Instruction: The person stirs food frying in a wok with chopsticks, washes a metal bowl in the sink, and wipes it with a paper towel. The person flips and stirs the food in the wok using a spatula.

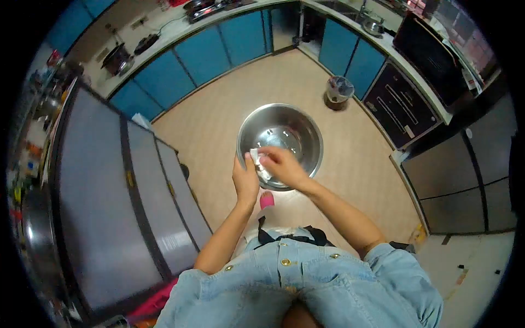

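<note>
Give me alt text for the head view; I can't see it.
A small white item is between a person's left hand and right hand, above a wide metal basin. Beyond, blue cabinets run under a kitchen counter; a bin stands nearby.

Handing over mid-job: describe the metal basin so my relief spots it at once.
From the blue cabinets, look across the light floor to its middle. There, beneath the left hand and right hand, is the basin. It is wide, round and shiny silver, unlike the smaller, darker bin near the cabinets.
</note>
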A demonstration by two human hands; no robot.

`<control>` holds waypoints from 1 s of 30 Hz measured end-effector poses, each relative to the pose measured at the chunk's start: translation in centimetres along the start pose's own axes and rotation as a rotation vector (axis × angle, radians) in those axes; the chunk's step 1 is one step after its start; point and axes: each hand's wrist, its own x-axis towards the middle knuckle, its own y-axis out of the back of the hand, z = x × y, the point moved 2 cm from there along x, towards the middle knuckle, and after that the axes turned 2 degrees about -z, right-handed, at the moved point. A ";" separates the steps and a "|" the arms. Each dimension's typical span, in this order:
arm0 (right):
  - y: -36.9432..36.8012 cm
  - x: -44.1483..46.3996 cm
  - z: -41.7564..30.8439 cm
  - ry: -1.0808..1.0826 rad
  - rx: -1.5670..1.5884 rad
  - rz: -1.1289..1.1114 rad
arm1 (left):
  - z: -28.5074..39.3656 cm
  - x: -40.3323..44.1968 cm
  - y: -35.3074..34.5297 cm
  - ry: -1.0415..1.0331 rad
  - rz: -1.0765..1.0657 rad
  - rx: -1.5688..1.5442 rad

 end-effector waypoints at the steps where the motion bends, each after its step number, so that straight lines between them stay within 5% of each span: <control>1: -0.5 1.7 0.3 0.041 -0.146 0.029 | 0.7 1.5 -0.4 -0.086 -0.015 0.007; 6: 1.2 9.1 -0.3 0.119 -0.562 -0.035 | 1.8 12.0 -0.7 -0.032 -0.090 -0.061; 10: 7.7 12.5 -0.1 -0.033 -1.223 -0.404 | 3.2 17.7 -2.5 -0.124 -0.189 0.070; 12: 11.8 15.2 1.9 0.066 -1.510 -0.258 | 3.8 20.5 -4.0 -0.145 -0.222 0.124; 16: 14.7 20.6 2.5 0.428 -1.420 0.084 | 3.8 23.9 -6.1 -0.142 -0.320 0.170; 20: 17.0 26.9 6.9 0.320 -1.368 0.197 | 5.7 28.6 -10.3 -0.249 -0.242 0.185; 22: 19.0 29.1 8.8 0.030 -1.217 0.206 | 7.2 31.1 -12.9 -0.149 -0.224 0.166; 24: 20.4 31.0 11.7 0.102 -0.956 0.082 | 7.5 34.3 -15.4 -0.063 -0.213 0.145; 26: 21.2 34.1 12.2 -0.143 -0.853 -0.247 | 6.0 37.5 -18.6 -0.176 -0.104 0.209; 28: 22.3 37.1 9.0 -0.168 -0.263 -0.025 | 6.0 39.5 -22.3 -0.212 -0.023 0.181; 30: 23.0 40.5 8.7 -0.063 -0.096 0.087 | 6.7 42.5 -24.8 -0.240 0.046 0.163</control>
